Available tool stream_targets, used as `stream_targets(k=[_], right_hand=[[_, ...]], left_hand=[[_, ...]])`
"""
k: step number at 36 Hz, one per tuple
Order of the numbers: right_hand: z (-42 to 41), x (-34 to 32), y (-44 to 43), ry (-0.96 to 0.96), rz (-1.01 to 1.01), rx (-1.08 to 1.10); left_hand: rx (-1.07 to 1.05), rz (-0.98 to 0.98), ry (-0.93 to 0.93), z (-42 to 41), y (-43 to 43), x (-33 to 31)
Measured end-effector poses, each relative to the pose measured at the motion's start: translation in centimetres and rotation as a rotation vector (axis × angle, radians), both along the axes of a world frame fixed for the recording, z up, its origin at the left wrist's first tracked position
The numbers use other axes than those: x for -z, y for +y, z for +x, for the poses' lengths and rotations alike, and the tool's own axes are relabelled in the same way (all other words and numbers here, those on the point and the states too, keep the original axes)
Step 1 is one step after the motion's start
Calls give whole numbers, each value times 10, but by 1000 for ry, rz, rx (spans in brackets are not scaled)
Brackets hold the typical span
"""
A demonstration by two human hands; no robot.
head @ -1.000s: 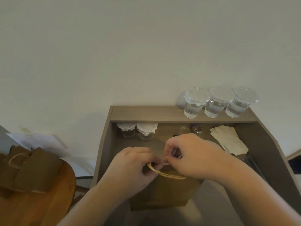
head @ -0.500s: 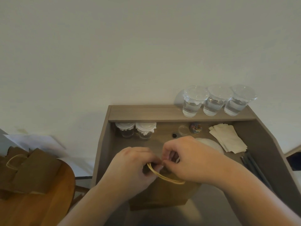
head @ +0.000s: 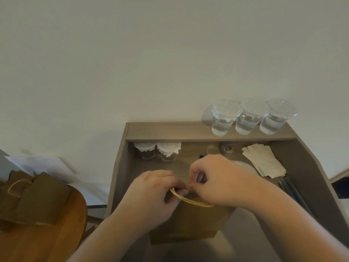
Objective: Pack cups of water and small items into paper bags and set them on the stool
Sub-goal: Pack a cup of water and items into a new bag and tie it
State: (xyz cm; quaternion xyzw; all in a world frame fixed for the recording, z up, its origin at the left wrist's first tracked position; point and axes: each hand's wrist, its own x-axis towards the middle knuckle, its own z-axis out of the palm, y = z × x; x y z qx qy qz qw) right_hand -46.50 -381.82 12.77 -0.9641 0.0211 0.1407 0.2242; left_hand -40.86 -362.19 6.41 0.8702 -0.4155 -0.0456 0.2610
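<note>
A brown paper bag (head: 190, 222) stands on the desk in front of me, its cord handle (head: 190, 200) lying across the top. My left hand (head: 151, 193) pinches the bag's top edge at the handle. My right hand (head: 221, 180) pinches the same edge from the right, fingers curled. Three lidded clear cups of water (head: 245, 118) stand on the desk's back shelf. A wooden stool (head: 45, 239) at the lower left carries other brown paper bags (head: 32, 199).
Under the shelf stand two lidded small cups (head: 157, 151). A tiny jar of colourful bits (head: 226, 148) and a pile of napkins (head: 264, 160) lie further right, with dark straws (head: 294, 190) beside my right wrist. The desk's raised side walls (head: 309, 167) enclose the surface.
Both hands stay pinched together at the bag's top. The right hand has shifted slightly toward me and down, uncovering the small jar and lid behind it.
</note>
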Motion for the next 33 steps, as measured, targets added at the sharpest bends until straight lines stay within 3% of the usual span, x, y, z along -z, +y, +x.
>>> stream_targets(k=[10,33], right_hand=[[-8,11,4,-50,99,147],[-2,7,23,40,-225,-24]], left_hand=[[-20,-10,10,-1,1,1],[33,-29,-20,4,4,5]])
